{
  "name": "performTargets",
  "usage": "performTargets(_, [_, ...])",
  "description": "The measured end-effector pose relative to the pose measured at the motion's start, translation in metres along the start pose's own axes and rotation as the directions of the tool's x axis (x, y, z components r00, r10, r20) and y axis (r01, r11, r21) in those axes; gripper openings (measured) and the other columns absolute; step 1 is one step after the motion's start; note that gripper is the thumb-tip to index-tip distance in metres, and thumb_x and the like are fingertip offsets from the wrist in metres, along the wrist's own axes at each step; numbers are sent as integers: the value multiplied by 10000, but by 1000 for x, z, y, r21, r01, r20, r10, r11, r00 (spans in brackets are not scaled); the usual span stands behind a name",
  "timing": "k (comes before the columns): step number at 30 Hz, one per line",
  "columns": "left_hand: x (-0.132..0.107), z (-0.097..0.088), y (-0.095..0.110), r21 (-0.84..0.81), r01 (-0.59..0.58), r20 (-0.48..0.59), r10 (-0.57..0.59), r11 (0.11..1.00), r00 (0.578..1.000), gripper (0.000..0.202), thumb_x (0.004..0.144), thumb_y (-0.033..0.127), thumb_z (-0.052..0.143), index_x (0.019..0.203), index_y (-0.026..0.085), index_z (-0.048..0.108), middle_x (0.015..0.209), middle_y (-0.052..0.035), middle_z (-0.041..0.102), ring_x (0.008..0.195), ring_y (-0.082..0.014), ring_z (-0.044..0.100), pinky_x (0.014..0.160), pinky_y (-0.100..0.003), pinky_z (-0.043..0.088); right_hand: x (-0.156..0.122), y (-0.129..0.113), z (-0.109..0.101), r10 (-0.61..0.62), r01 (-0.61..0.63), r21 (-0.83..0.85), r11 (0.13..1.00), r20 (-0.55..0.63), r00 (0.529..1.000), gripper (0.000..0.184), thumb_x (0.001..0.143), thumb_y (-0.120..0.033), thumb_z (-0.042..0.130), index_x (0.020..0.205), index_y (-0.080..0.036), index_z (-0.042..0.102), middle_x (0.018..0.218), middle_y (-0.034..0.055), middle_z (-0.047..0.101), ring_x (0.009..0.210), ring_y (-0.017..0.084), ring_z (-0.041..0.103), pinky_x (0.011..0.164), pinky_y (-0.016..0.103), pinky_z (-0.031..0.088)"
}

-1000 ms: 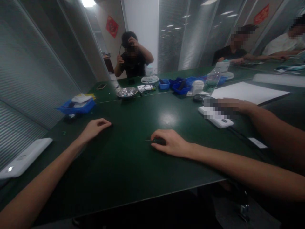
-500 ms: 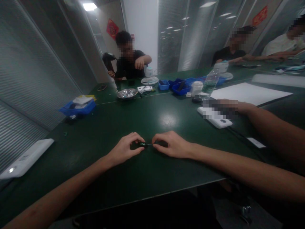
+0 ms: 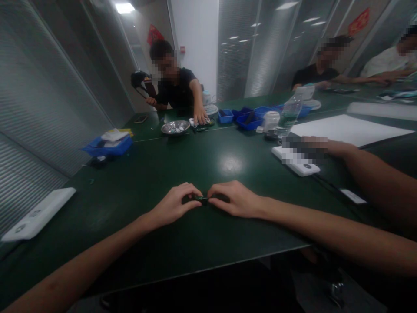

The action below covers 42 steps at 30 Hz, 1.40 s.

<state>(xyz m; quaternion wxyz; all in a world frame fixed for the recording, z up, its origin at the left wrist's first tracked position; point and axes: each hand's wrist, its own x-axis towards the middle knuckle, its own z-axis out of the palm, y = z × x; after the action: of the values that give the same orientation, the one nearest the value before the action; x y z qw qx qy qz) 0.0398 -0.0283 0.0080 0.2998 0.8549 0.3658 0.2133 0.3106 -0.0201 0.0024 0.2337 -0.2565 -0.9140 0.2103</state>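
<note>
Low over the front of the green table, my left hand (image 3: 172, 203) pinches a small dark piece with green on it (image 3: 202, 198) between thumb and fingertips. My right hand (image 3: 237, 199) faces it, thumb and fingers closed on the end of a thin light-coloured rod (image 3: 206, 198). Only a short stretch of the rod shows, and it meets the dark piece. My fingertips are close together, with a narrow gap between the two hands. Most of both small things is hidden by my fingers, so their exact kind cannot be made out.
A white power strip (image 3: 296, 161) lies to the right under another person's forearm (image 3: 374, 174). Another white strip (image 3: 41, 213) is at left. Farther back are a blue tray (image 3: 109, 148), a metal dish (image 3: 167, 128), a plastic bottle (image 3: 288, 114) and white paper (image 3: 355, 130).
My left hand has shifted slightly right, so less of the rod shows between my hands. Across the table, a person has lowered a hand onto the things beside the metal dish.
</note>
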Motion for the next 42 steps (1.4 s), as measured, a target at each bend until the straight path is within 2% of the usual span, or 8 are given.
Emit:
performTargets(9, [2, 3, 2, 37, -20, 12, 19, 999, 1000, 168, 963, 356, 685, 1096, 254, 688, 1078, -61, 671, 1011, -238, 608, 868, -382, 498, 7, -2, 4, 14, -12, 52, 999, -36, 999, 182, 1057, -336, 565, 1138, -195, 647, 989, 47, 721, 816, 165, 670, 745, 276, 478])
performTargets(16, [0, 2, 2, 78, 40, -79, -34, 996, 996, 524, 893, 382, 761, 1371, 302, 561, 1376, -84, 581, 1267, -298, 530, 1064, -486, 456, 7, 5, 3, 181, -184, -3, 983, -157, 971, 173, 1017, -327, 592, 1076, -187, 675, 803, 5, 682, 652, 138, 596, 626, 255, 409])
performTargets(22, [-1, 0, 3, 79, 80, -44, -77, 994, 996, 265, 960, 325, 672, 1214, 248, 656, 1146, -64, 662, 1054, -244, 616, 940, -415, 509, 4, 6, -3, 188, -193, -33, 981, -127, 974, 170, 1000, -322, 599, 1075, -199, 689, 852, 14, 711, 671, 137, 606, 642, 261, 408])
performTargets(26, [-1, -9, -11, 58, 30, 19, -31, 998, 999, 156, 999, 323, 626, 1107, 234, 695, 1116, -57, 676, 1019, -216, 628, 860, -349, 511, 3, 4, -5, 181, -186, -26, 982, -121, 976, 173, 995, -318, 601, 1081, -196, 688, 891, 22, 721, 689, 139, 615, 656, 265, 419])
performTargets(30, [-5, -39, -50, 110, 64, -15, -62, 992, 998, 196, 1002, 350, 607, 1123, 231, 705, 1132, -63, 689, 1012, -218, 647, 854, -344, 514, 2, 2, -7, 186, -190, -19, 982, -121, 975, 182, 994, -325, 603, 1081, -190, 689, 873, 20, 714, 670, 133, 604, 638, 261, 415])
performTargets(33, [-14, -80, -96, 180, 209, -149, -184, 961, 972, 287, 973, 421, 614, 1165, 226, 704, 1134, -72, 704, 990, -238, 665, 849, -359, 525, 2, 1, -8, 194, -196, -9, 981, -109, 975, 188, 999, -331, 601, 1084, -189, 691, 885, 24, 718, 688, 137, 613, 648, 263, 425])
performTargets(38, [-49, -149, -172, 240, 510, -380, -403, 826, 832, 456, 836, 564, 698, 1128, 215, 722, 1098, -79, 736, 999, -282, 683, 890, -382, 517, 2, 3, -7, 190, -193, -23, 981, -86, 978, 207, 1004, -350, 596, 1092, -189, 691, 884, 25, 717, 677, 138, 604, 645, 267, 427])
performTargets(42, [-74, -181, -201, 151, 608, -378, -523, 779, 764, 612, 744, 607, 781, 1176, 181, 701, 1150, -84, 739, 1023, -260, 689, 903, -339, 526, 3, 4, -6, 190, -192, -27, 981, -78, 979, 208, 1005, -356, 592, 1094, -194, 688, 871, 18, 710, 673, 133, 600, 647, 265, 419])
